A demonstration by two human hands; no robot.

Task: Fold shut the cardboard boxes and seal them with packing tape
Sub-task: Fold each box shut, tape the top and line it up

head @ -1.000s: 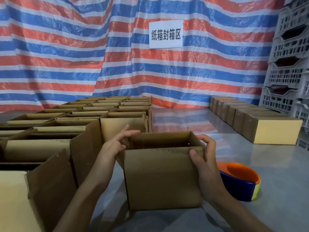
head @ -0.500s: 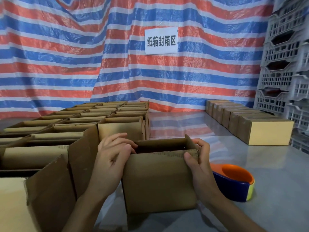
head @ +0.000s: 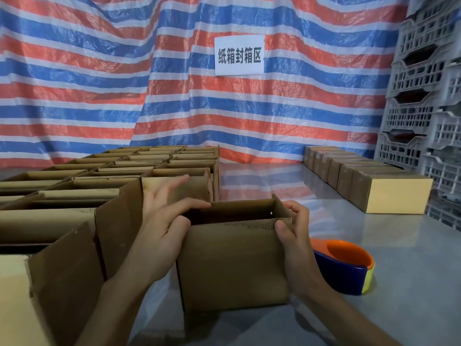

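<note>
The box stands between the hands, long side crosswise. The left hand lies spread on its rim; the right hand pinches its corner.

Left hand moved onto box left rim; fingers since uncurled, now spread, blurred.

White paper sign is hanging on the striped tarp, far behind the box and straight above it in view. It is showing one row of five dark printed characters, reading 纸箱封箱区. All five are reading clearly, black on plain white.
</note>
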